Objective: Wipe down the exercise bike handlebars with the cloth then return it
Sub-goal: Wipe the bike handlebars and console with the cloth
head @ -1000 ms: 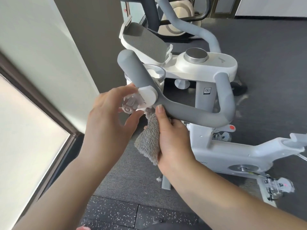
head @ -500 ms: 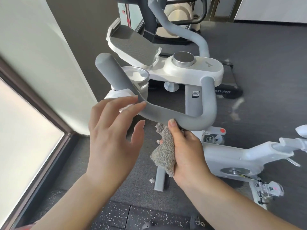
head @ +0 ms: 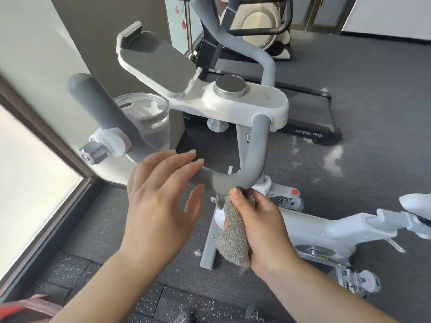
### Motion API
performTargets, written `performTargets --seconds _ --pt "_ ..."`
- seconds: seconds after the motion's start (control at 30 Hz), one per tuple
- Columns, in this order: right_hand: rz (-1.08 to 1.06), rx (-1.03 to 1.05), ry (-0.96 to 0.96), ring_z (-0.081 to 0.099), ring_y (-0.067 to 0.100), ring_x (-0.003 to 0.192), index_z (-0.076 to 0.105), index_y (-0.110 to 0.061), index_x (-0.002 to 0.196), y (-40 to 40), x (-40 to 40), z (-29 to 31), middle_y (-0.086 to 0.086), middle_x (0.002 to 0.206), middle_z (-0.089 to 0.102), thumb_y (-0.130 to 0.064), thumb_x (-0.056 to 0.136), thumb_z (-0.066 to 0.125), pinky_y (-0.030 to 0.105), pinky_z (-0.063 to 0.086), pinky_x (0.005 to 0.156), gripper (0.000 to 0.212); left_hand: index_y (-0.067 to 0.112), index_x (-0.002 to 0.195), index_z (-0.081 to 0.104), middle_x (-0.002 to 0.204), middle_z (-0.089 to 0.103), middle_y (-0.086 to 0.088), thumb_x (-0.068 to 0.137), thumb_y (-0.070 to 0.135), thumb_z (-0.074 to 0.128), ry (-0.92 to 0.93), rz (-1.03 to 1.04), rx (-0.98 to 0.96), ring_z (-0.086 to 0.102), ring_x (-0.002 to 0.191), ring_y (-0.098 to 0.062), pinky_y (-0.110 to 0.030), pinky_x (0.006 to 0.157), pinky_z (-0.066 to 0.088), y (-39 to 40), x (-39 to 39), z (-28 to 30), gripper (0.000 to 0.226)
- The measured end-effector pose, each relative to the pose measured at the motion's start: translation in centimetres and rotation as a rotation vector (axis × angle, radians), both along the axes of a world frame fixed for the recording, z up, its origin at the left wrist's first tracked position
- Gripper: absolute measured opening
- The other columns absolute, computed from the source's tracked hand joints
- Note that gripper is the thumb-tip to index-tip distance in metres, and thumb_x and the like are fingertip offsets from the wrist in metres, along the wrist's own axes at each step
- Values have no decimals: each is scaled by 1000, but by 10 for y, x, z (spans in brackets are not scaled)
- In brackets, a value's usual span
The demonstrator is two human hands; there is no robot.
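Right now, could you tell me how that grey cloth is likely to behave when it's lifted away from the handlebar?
The cloth is probably floppy: it hangs limp below the right hand that bunches it against the handlebar. It looks light, since one hand holds it easily. Its fuzzy pile suggests it will grip rather than slip, though loose ends may dangle.

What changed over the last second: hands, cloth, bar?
The right hand slid the cloth along the underside of the handlebar, from near the white knob to the right-hand bend. The left hand left the knob and now lies open, fingers on the bar's middle. Unchanged: the right hand's grip on the cloth, and the cloth pressed under the bar.
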State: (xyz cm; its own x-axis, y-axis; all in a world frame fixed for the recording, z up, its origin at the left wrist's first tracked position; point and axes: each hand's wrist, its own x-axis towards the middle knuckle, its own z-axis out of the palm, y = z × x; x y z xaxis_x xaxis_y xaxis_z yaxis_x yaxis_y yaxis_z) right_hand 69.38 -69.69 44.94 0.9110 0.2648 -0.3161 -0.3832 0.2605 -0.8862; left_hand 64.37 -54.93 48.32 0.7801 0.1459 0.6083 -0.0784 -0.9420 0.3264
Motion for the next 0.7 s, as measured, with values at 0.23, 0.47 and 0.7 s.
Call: performTargets --seconds 0.23,0.47,0.7 --pt "87 -19 -68 63 8 57 68 -14 89 -27 27 -6 -1 71 69 -16 83 68 22 50 50 7 9 109 70 120 64 -1 80 12 63 -10 63 -4 55 114 -30 -46 103 36 -17 8 -6 30" --pt "138 -97 -113 67 9 78 71 -24 83 -39 54 -11 -8 77 73 -36 70 73 31 53 78 17 9 109 69 122 63 1 80 7 62 -35 121 -46 54 116 -27 -51 103 37 -28 9 -8 30" --pt "195 -101 -154 66 -2 69 68 -27 87 -48 71 -14 -15 73 73 -29 79 70 15 50 63 9 11 116 67 128 60 0 82 8 63 35 209 -51 48 126 -24 -41 108 35 -37 7 -6 34"
